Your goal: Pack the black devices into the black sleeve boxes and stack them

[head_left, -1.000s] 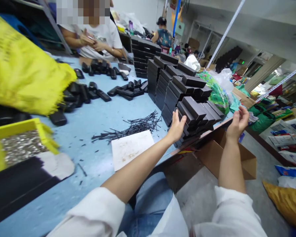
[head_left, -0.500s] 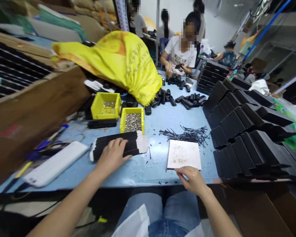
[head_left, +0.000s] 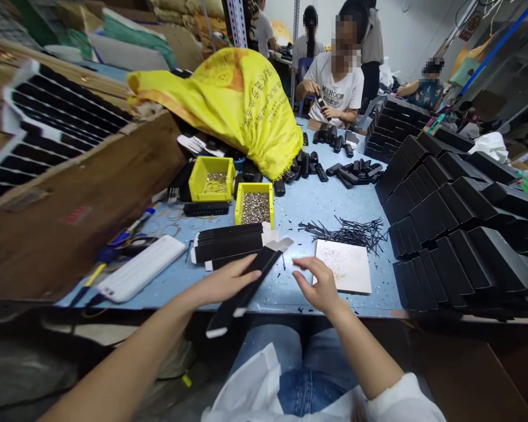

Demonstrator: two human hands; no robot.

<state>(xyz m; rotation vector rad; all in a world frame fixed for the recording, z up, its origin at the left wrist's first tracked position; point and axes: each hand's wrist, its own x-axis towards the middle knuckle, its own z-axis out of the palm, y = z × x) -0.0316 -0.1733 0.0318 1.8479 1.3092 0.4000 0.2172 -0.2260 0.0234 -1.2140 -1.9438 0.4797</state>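
The left hand (head_left: 220,282) grips a flattened black carton (head_left: 267,263) between thumb and fingers; the carton slants across it, one end jutting out toward the person's lap, the other pointing away. The right hand (head_left: 320,286) holds nothing, thumb and fingers parted, just right of the carton and apart from it. Just beyond the left hand lies a pile of flat cartons (head_left: 231,239); a white board (head_left: 347,271) sits beside the right hand, black strips (head_left: 354,233) beyond it.
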